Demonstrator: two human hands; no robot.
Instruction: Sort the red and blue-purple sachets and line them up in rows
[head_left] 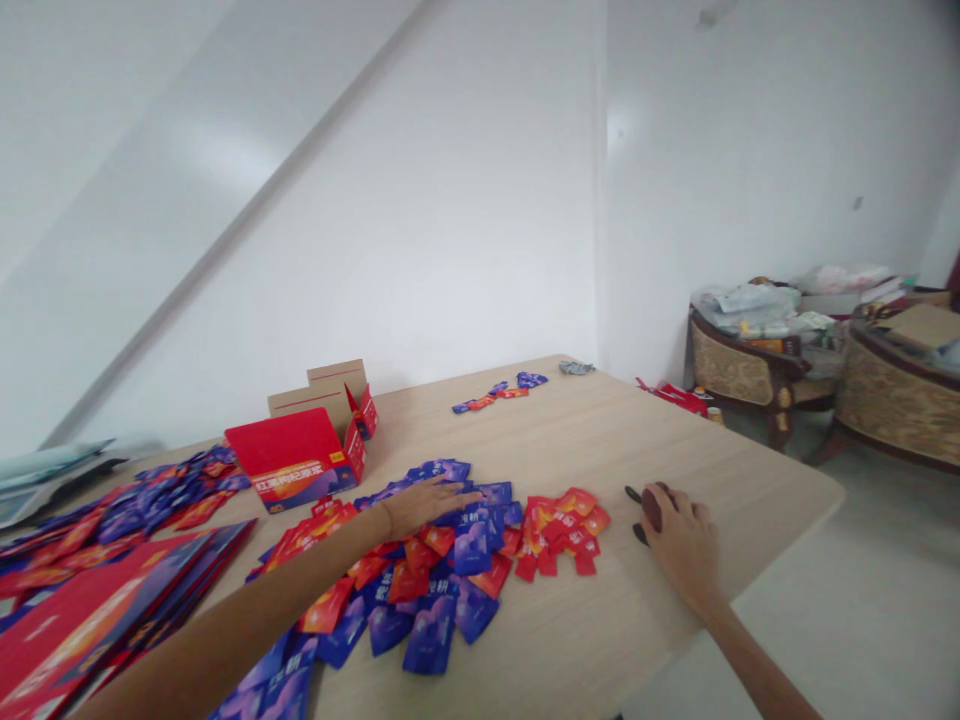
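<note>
My left hand (427, 507) reaches across a spread pile of sachets, fingers stretched out and resting on the purple sachets (474, 540). Orange-red sachets (410, 580) are mixed in under and in front of it. To the right of that pile is a smaller group of red-orange sachets (562, 530). Near the table's right edge, my right hand (684, 545) is curled over a dark reddish-brown rounded object with black tips (652, 510); its kind is not clear, as the palm partly covers it.
An open red carton (292, 455) stands behind the pile. Flattened red cartons (112, 610) and more sachets (172, 495) lie at left. Several sachets (495, 395) and a grey crumpled item (576, 368) are at the back of the table (637, 420). Loaded armchairs (739, 365) stand beyond.
</note>
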